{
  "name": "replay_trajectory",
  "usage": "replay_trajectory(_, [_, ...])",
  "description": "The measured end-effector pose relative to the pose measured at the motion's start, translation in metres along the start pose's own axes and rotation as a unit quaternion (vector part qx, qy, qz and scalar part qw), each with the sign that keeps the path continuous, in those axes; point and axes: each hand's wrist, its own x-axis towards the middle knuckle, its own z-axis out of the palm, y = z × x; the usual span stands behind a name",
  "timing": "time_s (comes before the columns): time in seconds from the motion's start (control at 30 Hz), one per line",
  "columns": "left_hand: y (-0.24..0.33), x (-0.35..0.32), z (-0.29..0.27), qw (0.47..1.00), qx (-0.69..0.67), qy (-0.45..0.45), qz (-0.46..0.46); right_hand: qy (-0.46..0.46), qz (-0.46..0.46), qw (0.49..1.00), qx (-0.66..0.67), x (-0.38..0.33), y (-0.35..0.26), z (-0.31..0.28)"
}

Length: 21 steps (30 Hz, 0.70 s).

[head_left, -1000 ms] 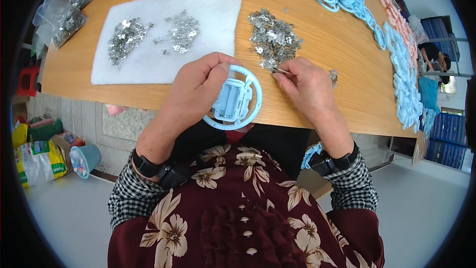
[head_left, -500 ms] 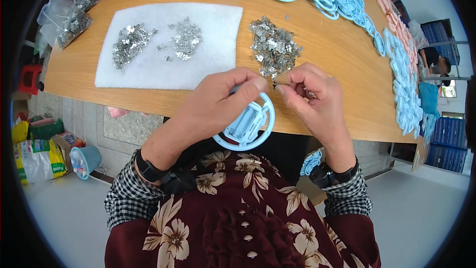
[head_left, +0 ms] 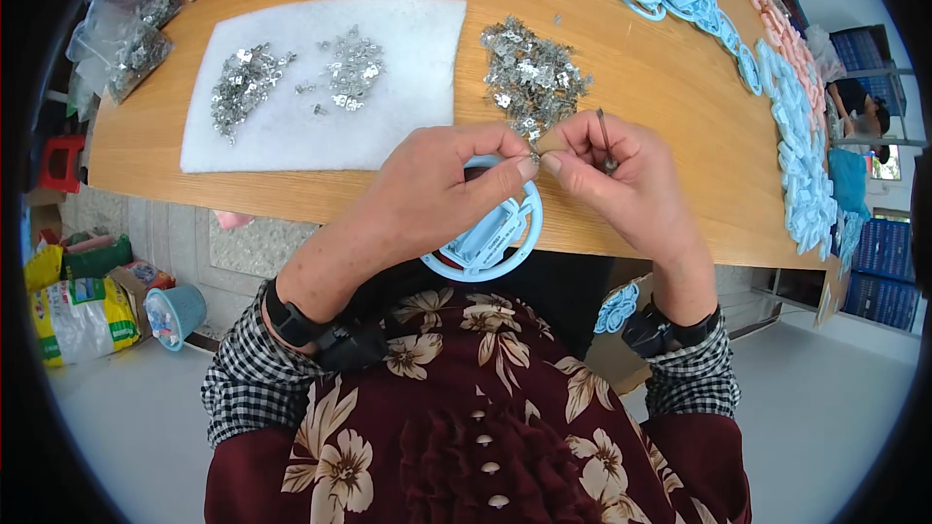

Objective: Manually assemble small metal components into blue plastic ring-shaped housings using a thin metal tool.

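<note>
Print (head_left: 499,240) marks the blue ring (head_left: 535,221) — left hand (head_left: 442,173) and right hand (head_left: 629,175) pinch one metal clip (head_left: 535,154).

Wooden table (head_left: 714,160), red stool (head_left: 64,147), pale grey floor (head_left: 126,417)

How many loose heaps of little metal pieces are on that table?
3: a left heap and a right heap on the white mat, and a third heap on the bare table beside it. The right hand may hide more.

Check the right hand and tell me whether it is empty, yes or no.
No, the right hand holds a slim rod-like tool.
</note>
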Motion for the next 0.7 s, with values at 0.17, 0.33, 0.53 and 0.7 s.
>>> replay_trajectory(0.17, [0.001,-0.001,-0.005,0.999,0.034,-0.019,0.005,-0.055,0.042,0.997,0.043,0.005,-0.006,-0.005])
replay_trajectory(0.33, [-0.005,0.0,-0.004,0.999,-0.008,-0.032,-0.002,-0.024,0.062,0.994,0.081,0.003,-0.001,0.004])
replay_trajectory(0.53, [-0.025,0.003,-0.001,0.997,-0.069,0.028,-0.013,0.047,-0.002,0.991,0.125,-0.011,0.0,0.024])
replay_trajectory(0.7, [-0.029,0.005,-0.001,0.995,-0.081,0.049,-0.025,0.061,-0.086,0.994,0.008,-0.012,0.005,0.037])
